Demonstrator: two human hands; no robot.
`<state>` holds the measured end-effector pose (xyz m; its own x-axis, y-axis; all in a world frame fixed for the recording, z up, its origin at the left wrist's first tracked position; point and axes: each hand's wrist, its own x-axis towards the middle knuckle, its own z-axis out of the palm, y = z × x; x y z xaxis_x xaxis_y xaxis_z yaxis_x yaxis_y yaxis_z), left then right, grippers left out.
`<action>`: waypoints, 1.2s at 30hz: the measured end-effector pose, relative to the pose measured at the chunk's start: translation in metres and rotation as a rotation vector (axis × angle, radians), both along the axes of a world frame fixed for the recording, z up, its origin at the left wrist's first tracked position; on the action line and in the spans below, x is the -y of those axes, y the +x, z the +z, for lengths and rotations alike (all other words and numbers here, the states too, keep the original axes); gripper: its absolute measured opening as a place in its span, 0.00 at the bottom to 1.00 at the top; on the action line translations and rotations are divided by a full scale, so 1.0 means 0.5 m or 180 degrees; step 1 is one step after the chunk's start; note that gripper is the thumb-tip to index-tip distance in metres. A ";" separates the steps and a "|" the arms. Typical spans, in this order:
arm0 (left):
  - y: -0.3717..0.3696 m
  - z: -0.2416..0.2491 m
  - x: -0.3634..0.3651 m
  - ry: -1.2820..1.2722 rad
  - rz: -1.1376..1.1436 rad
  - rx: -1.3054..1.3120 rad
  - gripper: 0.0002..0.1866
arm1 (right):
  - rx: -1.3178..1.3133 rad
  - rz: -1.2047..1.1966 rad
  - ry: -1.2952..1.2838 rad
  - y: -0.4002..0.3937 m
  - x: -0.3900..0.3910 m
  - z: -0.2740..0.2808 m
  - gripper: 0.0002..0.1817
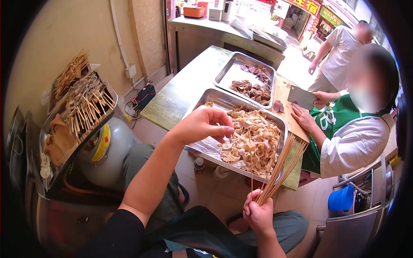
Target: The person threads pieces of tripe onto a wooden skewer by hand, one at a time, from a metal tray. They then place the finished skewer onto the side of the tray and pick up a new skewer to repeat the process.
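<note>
My left hand [211, 124] is raised over the near metal tray [200, 150], its fingers pinched together. What they hold, if anything, is too small to make out. The tray holds a heap of pale brown, ribbon-like food pieces [254, 139]. Lower down, my right hand [259, 211] is closed around a bundle of thin wooden skewers [282, 170] that fan up and to the right. One skewer [251, 172] stands apart from the bundle, pointing up toward the heap.
Across the table [172, 103], a co-worker in a green apron [333, 116] holds a cleaver [302, 98] over a cutting board [282, 92]. A second tray [223, 77] holds dark slices. To the left, loaded skewers [88, 101] lie in a tray above a gas cylinder [114, 150].
</note>
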<state>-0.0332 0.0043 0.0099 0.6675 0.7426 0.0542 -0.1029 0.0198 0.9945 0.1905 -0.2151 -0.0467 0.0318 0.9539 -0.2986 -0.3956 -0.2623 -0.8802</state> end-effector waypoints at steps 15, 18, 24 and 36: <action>0.039 -0.017 0.018 -0.0444 -0.0136 0.0551 0.12 | 0.0499 -0.0180 0.0276 0.016 -0.005 0.012 0.07; 0.047 -0.024 0.019 -0.0730 0.0053 0.0786 0.13 | 0.0384 -0.0228 0.0321 0.019 -0.005 0.021 0.07; 0.064 -0.027 0.038 -0.1338 -0.0225 0.1511 0.11 | 0.0374 -0.0217 0.0366 0.024 -0.002 0.013 0.07; 0.046 -0.020 0.038 -0.0405 -0.0315 0.1096 0.10 | 0.0259 -0.0251 0.0342 0.030 0.000 0.021 0.06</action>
